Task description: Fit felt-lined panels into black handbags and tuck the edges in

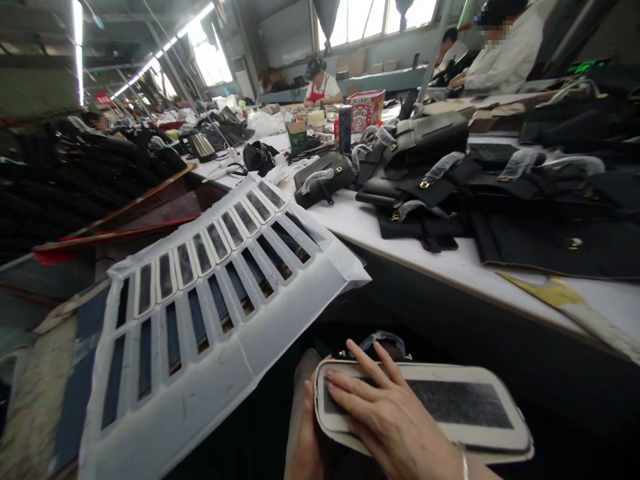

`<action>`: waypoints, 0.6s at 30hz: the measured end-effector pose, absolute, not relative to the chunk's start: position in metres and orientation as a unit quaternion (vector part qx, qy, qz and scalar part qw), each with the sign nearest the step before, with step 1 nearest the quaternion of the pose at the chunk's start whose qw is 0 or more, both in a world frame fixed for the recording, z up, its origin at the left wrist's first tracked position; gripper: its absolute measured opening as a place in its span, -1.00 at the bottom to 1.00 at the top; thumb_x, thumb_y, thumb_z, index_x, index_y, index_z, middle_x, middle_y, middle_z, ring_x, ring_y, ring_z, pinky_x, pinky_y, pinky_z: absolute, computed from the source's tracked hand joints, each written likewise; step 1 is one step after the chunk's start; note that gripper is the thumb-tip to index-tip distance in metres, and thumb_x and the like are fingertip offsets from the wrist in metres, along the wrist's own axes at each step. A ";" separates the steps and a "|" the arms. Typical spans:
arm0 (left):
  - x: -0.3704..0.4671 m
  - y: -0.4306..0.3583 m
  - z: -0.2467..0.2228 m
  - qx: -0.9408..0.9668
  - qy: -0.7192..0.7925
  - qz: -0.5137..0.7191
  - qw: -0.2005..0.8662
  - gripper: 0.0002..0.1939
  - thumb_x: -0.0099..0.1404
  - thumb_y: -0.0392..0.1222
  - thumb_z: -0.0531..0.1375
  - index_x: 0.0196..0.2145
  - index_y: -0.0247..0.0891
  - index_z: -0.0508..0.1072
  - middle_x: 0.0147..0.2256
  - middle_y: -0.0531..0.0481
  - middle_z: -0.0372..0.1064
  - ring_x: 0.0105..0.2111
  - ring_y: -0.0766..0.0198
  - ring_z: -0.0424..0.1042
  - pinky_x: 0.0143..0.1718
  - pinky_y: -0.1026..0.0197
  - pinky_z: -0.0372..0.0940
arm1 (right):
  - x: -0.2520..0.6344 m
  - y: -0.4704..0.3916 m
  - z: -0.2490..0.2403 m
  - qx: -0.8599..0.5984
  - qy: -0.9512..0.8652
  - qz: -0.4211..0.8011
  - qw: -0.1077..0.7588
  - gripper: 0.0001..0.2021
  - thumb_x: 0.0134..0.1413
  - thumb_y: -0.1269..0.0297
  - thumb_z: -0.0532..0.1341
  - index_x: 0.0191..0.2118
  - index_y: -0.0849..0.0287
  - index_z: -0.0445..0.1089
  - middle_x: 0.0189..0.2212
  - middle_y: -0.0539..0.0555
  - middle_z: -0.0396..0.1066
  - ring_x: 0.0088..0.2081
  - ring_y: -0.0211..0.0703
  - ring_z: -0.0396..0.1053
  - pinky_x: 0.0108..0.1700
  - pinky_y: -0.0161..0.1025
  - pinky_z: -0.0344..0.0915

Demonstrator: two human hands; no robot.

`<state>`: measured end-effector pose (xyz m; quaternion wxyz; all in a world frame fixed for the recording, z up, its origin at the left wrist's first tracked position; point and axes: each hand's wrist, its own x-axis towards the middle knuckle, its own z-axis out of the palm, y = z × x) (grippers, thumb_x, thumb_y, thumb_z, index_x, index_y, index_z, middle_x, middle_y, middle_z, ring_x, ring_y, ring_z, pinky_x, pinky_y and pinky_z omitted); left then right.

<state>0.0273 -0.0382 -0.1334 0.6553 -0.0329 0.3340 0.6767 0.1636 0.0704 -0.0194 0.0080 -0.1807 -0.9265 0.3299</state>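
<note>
Black bag with a rounded cream panel (460, 403) in both hands, low in front of the white table (400, 259).
Right hand (395, 417) lies open, fingers a bit spread, pressing the panel and covering part of its dark strip; left hand (306, 433) is part-curled round the near end, mostly hidden. A white slotted sheet (280, 307) off to the left has nine rounded pale-rimmed strips on it, slots showing below. Black bags with plastic-wrapped handles (425, 147) crowd the table, overlapping too much to count. One red-and-white patterned box (366, 110), one small green box (297, 135), contents unclear.
</note>
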 end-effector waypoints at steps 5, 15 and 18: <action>0.021 -0.041 -0.124 -0.011 0.303 0.652 0.695 -0.38 0.20 0.24 0.25 0.14 -0.08 0.42 0.29 -0.02 0.12 0.35 -0.17 -0.13 0.36 -0.12 -0.21 | 0.162 0.067 -0.019 -0.213 -0.921 0.325 0.033 -0.60 0.33 0.30 0.04 0.23 -0.08 0.26 0.28 -0.01 0.19 0.39 0.13 -0.26 0.37 0.29 -0.34; 0.019 -0.039 -0.123 0.011 0.329 0.676 0.659 -0.46 0.26 0.15 0.24 0.17 0.09 0.35 0.28 0.09 0.16 0.36 0.02 -0.13 0.36 0.04 -0.15 | 0.165 0.068 -0.023 -0.188 -0.920 0.343 0.023 -0.59 0.38 0.29 -0.05 0.27 -0.05 0.18 0.32 -0.01 0.11 0.40 0.13 -0.34 0.37 0.29 -0.35; 0.018 -0.040 -0.123 0.017 0.338 0.662 0.669 -0.46 0.26 0.18 0.22 0.15 -0.02 0.41 0.28 0.02 0.17 0.36 -0.04 -0.13 0.36 0.00 -0.16 | 0.166 0.068 -0.025 -0.193 -0.920 0.339 0.033 -0.59 0.37 0.30 -0.03 0.26 -0.05 0.20 0.31 -0.01 0.12 0.40 0.13 -0.33 0.38 0.28 -0.38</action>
